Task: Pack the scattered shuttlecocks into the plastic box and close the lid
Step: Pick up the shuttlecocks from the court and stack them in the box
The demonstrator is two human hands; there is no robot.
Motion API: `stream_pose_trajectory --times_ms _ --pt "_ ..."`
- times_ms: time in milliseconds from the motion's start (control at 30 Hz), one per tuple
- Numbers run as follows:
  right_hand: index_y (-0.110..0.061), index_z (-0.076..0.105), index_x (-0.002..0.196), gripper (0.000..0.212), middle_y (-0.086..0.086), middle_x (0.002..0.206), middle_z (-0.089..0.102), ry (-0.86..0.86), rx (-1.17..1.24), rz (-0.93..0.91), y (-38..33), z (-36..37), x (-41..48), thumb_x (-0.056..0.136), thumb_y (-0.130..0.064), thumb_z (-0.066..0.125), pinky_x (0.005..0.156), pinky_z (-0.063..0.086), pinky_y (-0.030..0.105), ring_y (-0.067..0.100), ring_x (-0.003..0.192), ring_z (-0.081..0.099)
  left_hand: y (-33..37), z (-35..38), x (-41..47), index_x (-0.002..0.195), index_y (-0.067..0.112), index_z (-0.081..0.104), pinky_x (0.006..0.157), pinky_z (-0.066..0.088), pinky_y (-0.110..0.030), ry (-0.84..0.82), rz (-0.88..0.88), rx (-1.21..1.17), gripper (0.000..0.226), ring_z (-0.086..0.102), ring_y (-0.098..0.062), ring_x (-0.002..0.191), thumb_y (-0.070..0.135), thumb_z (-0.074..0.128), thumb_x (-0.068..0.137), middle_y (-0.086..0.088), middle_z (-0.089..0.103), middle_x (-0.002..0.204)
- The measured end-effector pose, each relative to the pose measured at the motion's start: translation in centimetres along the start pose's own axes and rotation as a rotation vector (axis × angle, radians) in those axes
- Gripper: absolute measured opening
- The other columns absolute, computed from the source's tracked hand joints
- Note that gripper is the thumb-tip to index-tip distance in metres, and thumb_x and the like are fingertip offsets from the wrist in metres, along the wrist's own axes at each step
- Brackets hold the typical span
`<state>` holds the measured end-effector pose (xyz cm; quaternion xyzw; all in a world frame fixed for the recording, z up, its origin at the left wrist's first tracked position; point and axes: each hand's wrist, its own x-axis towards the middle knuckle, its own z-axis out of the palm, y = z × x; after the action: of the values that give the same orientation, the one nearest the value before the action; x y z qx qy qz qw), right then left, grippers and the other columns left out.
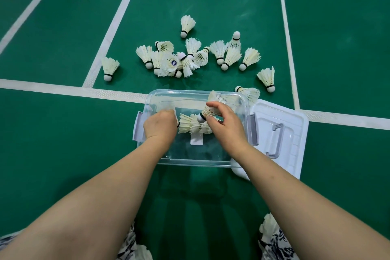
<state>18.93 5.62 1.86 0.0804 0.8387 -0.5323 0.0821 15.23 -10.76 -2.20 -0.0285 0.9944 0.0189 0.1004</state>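
Note:
A clear plastic box [190,162] with grey side latches sits open on the green court floor in front of me. Both hands reach into it. My left hand [160,125] is closed around a white feather shuttlecock [168,108], mostly hidden by the fingers. My right hand [225,121] pinches another shuttlecock [207,112] near its cork. A few shuttlecocks [195,125] lie inside the box between the hands. The white lid [280,133] with a handle lies beside the box on the right. Several scattered shuttlecocks [190,57] lie on the floor beyond the box.
White court lines [69,91] cross the green floor. Single shuttlecocks lie apart at the left [109,67], far back [186,25] and right [267,78]. One more shuttlecock [249,93] rests against the box's far right corner. Patterned fabric on my knees [274,238] fills the bottom corners.

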Motion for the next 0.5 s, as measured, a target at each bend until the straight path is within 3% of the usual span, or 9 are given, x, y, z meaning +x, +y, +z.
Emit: stream_pose_trajectory --times_ms 167,333,400,500 --pt "-0.023 0.057 0.121 0.033 -0.007 0.122 0.055 -0.006 -0.012 0.013 0.5 -0.1 -0.1 0.088 -0.021 0.058 0.102 0.043 0.039 0.010 0.114 0.050 0.1 0.8 0.1 0.096 0.006 0.060 0.059 0.035 -0.030 -0.012 -0.187 -0.277 0.027 0.054 -0.030 0.078 0.017 0.036 0.096 -0.017 0.067 0.095" --pt "-0.027 0.057 0.120 0.032 -0.013 0.114 0.052 -0.005 0.002 0.035 0.8 -0.3 -0.1 0.088 -0.022 0.058 0.102 0.043 0.038 0.007 0.111 0.049 0.0 2.1 1.5 0.108 0.006 0.061 0.071 0.047 -0.031 -0.155 -0.416 -0.540 0.029 0.061 -0.033 0.095 0.011 0.037 0.092 -0.015 0.066 0.105" --pt "-0.027 0.057 0.120 0.032 -0.011 0.117 0.054 -0.001 0.009 0.042 0.9 -0.3 -0.1 0.088 -0.022 0.059 0.102 0.043 0.039 0.008 0.113 0.050 -0.1 2.8 2.2 0.108 0.008 0.060 0.082 0.054 -0.037 -0.220 -0.482 -0.672 0.029 0.064 -0.033 0.096 0.009 0.038 0.090 -0.015 0.067 0.107" --pt "-0.026 0.057 0.121 0.033 -0.007 0.124 0.055 0.001 0.008 0.047 1.1 -0.4 -0.1 0.088 -0.021 0.058 0.102 0.042 0.037 0.007 0.111 0.048 -0.2 3.8 2.9 0.108 0.009 0.060 0.086 0.055 -0.044 -0.300 -0.544 -0.840 0.028 0.067 -0.033 0.094 0.006 0.041 0.088 -0.019 0.068 0.104"
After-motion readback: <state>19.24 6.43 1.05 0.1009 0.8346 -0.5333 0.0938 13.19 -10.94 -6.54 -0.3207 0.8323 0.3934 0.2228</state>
